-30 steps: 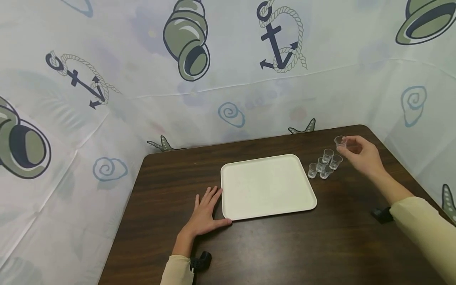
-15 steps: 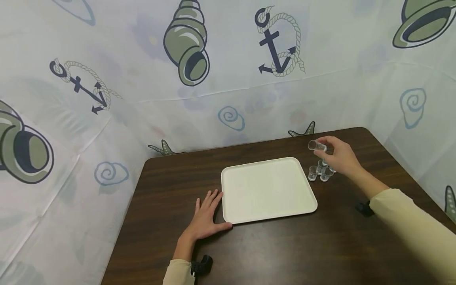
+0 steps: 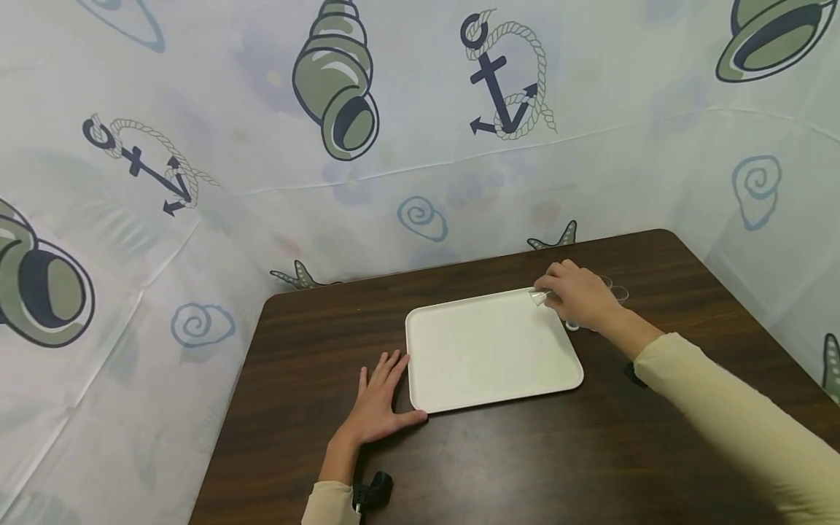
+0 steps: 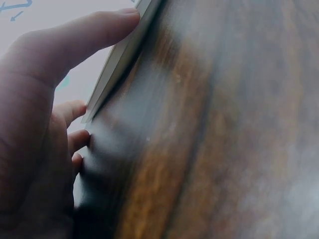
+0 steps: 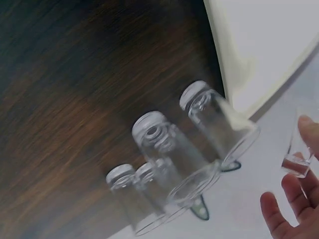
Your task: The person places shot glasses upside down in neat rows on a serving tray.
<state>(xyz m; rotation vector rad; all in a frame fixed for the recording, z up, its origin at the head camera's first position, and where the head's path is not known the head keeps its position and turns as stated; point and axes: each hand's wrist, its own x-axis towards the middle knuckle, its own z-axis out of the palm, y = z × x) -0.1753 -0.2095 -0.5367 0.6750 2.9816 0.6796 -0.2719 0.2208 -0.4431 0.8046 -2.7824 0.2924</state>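
A small clear glass [image 3: 539, 297] is pinched in my right hand [image 3: 584, 297] above the far right corner of the white tray [image 3: 492, 354]. In the right wrist view the held glass [image 5: 298, 159] is tilted between thumb and fingers [image 5: 294, 201]. Several more clear glasses [image 5: 174, 154] stand on the table beside the tray; in the head view my right hand mostly hides them. Spread at the tray's near left corner, my left hand [image 3: 374, 408] touches the rim with its thumb [image 4: 94, 35] and a fingertip.
The dark wooden table [image 3: 525, 459] has its far edge against a pale curtain [image 3: 367, 204] printed with shells and anchors. Black wrist devices show at both wrists, the left one [image 3: 372, 491] near the table's front.
My right hand has carried the glass leftward from beyond the group of glasses to over the tray's corner, tipping it on the way. My left hand has stayed at the tray.
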